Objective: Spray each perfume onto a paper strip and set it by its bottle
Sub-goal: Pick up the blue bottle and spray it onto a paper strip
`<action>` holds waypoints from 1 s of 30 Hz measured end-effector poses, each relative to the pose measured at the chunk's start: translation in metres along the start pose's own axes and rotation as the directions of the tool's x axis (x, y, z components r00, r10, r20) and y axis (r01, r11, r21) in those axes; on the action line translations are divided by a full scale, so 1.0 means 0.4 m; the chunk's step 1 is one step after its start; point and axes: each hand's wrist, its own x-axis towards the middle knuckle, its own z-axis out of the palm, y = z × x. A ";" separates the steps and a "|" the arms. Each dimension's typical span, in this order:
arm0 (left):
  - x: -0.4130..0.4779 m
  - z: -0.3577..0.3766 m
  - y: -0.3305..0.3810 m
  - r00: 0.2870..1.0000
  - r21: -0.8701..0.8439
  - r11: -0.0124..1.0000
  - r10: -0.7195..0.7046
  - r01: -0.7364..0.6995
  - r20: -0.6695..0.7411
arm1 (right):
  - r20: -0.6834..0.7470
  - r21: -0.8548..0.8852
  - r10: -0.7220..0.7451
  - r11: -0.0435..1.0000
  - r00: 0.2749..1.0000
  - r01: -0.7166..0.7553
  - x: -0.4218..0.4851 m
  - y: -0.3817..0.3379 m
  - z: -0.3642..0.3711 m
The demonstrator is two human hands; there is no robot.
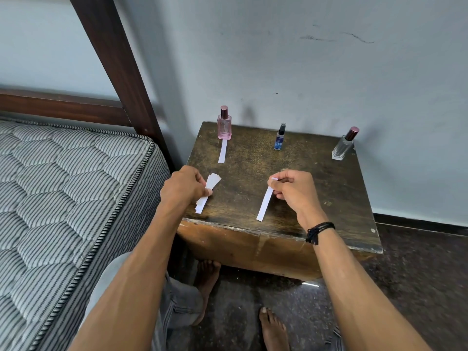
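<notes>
Three perfume bottles stand along the back of a dark wooden table (pixel 253 168): a pink bottle (pixel 224 125) at the left, a small blue bottle (pixel 280 138) in the middle, a clear bottle (pixel 344 145) at the right. One white paper strip (pixel 222 151) lies just in front of the pink bottle. My left hand (pixel 184 186) pinches a stack of paper strips (pixel 209 192) at the table's left front. My right hand (pixel 295 188) grips the upper end of a single paper strip (pixel 264 202), which hangs down toward the table's front edge.
A striped mattress (pixel 63 193) on a dark wooden bed frame (pixel 119 72) stands close on the left. The table backs onto a pale wall (pixel 329 72). My bare feet (pixel 273 328) rest on the dark floor below the table.
</notes>
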 end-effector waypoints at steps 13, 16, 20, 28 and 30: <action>-0.016 -0.010 0.009 0.996 0.130 0.990 0.069 -0.060 -0.063 | -0.003 -0.041 -0.027 0.999 1.000 0.027 0.011 0.012 -0.004; -0.047 0.011 0.050 0.961 0.047 0.966 0.259 -0.255 -0.095 | -0.013 -0.059 -0.035 0.998 0.999 0.034 0.018 0.018 -0.003; -0.104 0.087 0.110 0.849 -0.051 0.851 0.525 -0.523 0.063 | -0.031 -0.141 -0.088 0.987 0.996 0.083 0.023 0.027 -0.002; -0.110 0.164 0.108 0.656 0.068 0.653 0.743 -0.754 0.132 | 0.002 -0.282 -0.214 0.937 0.977 0.206 0.017 0.032 -0.005; -0.102 0.158 0.106 0.673 0.094 0.666 0.731 -0.740 0.116 | 0.002 -0.287 -0.227 0.933 0.974 0.218 0.020 0.035 -0.005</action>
